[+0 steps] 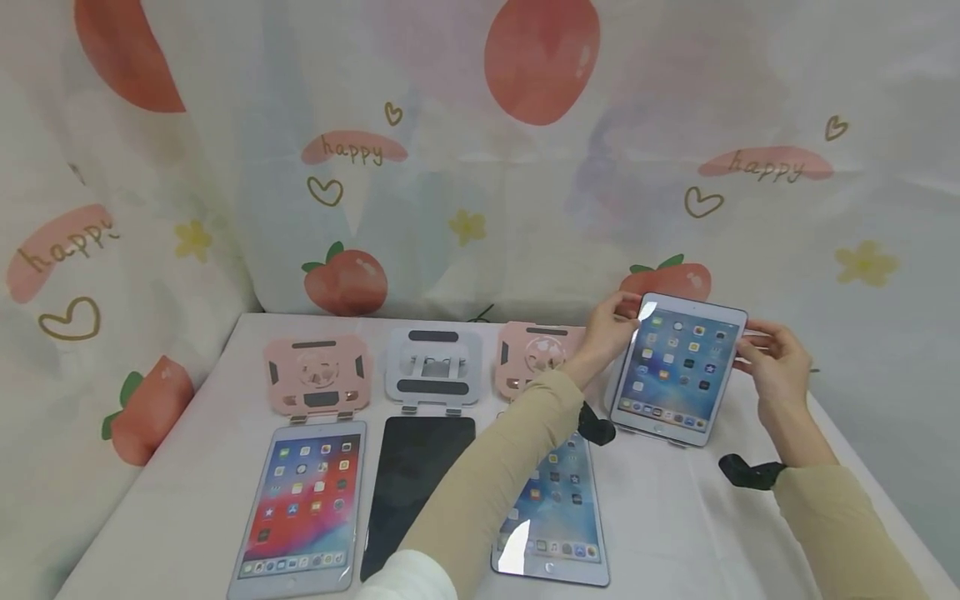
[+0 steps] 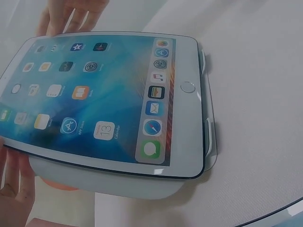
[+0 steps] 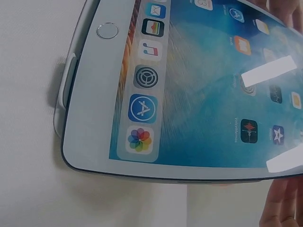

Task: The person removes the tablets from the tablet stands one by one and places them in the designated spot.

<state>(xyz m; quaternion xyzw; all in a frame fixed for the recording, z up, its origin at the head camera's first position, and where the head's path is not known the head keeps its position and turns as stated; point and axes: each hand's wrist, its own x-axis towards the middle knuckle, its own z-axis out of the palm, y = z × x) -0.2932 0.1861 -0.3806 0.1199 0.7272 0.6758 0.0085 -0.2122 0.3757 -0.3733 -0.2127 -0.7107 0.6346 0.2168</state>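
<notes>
A white-framed tablet with a lit blue home screen leans tilted at the right of the table. It rests on a pale stand, whose small lips show at the tablet's lower edge; the rest of the stand is mostly hidden behind it. My left hand holds the tablet's upper left edge. On the opposite edge, my right hand holds it near the upper right, fingers at the rim. Both wrist views show the tablet close up, with fingertips at its sides.
Left of it stand a pink stand, a pale blue stand and another pink stand. Before them lie a red-screened tablet, a black-screened tablet and a blue-screened tablet, partly behind my left sleeve. A patterned cloth hangs behind.
</notes>
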